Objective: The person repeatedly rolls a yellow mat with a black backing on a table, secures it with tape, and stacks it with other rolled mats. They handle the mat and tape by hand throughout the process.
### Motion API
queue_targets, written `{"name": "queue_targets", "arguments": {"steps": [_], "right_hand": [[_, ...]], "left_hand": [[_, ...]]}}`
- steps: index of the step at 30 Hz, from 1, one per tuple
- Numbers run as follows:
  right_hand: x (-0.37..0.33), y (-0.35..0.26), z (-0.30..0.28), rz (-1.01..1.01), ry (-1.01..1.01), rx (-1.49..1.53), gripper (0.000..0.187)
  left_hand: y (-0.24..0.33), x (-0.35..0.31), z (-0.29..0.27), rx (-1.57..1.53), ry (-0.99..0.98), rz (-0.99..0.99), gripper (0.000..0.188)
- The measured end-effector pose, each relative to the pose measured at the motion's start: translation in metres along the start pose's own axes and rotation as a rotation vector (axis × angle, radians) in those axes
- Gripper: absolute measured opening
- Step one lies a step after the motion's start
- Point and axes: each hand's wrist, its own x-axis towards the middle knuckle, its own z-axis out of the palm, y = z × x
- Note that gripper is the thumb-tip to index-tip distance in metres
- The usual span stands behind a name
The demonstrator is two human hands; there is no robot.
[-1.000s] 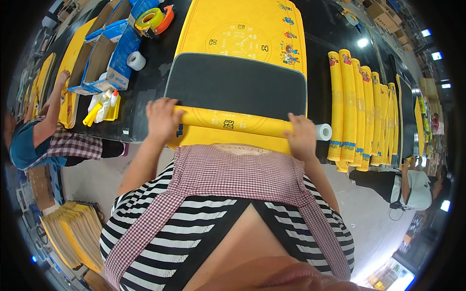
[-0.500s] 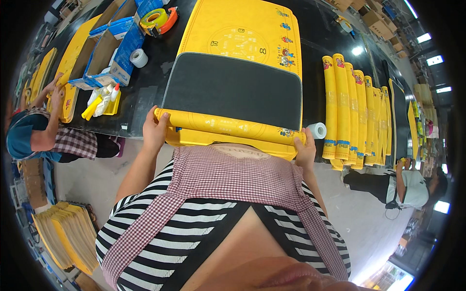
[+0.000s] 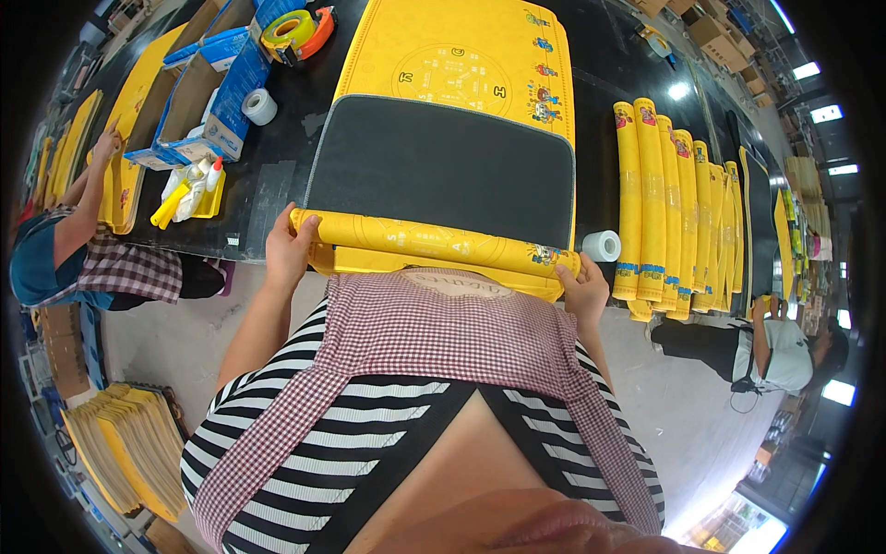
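Far left: a co-worker (image 3: 55, 254) in teal top and checked apron, arms extended, hands at a yellow mat (image 3: 123, 198) on the black tabletop (image 3: 295, 125). Lower left, a stack of mats (image 3: 138, 448), yellow among tan edges.

Next rightward: blue cardboard box (image 3: 236, 109), open-topped and divided. Just on the near side of it, a yellow tray (image 3: 211, 201) holding a white bottle (image 3: 214, 179) with red tip, among other white and yellow items. White tape roll (image 3: 259, 107) beside the box; farther back, an orange tape dispenser (image 3: 324, 37) with a yellow-green roll.

Centre: left hand (image 3: 288, 251) at the left end of the partly rolled mat (image 3: 429, 237). Fingers gripping that end, thumb laid along it. The rolled part, yellow and printed, lies crosswise on the tabletop's near side, close to the wearer's checked apron (image 3: 452, 328), its right end slightly nearer the wearer. The mat's dark face (image 3: 443, 166) spreads flat beyond the roll, over a printed yellow mat (image 3: 452, 60); yellow also shows along the near side.

Right hand (image 3: 584, 291) at the roll's right end: fingers gripping it, thumb on top. Just beyond that hand, a white roll (image 3: 603, 246) lies on the tabletop.

Right: a row of finished-looking yellow rolls (image 3: 652, 208), side by side, with clear bands around several. Far right, another person (image 3: 784, 355) in a pale top, hands at the tabletop's edge.
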Motion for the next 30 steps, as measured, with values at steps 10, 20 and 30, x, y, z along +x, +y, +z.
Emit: {"name": "queue_targets", "arguments": {"steps": [10,20,30], "right_hand": [[-0.011,-0.03,-0.003,0.075,0.042,-0.207,0.053],[-0.006,-0.037,0.001,-0.098,0.029,-0.555,0.05],[0.024,-0.026,0.019,-0.191,0.026,-0.736,0.038]], "left_hand": [[-0.044,-0.006,0.016,-0.45,-0.063,-0.026,0.054],[-0.041,0.01,0.008,-0.317,-0.084,-0.029,0.062],[0.012,0.004,0.057,0.354,-0.26,0.985,0.043]]}}
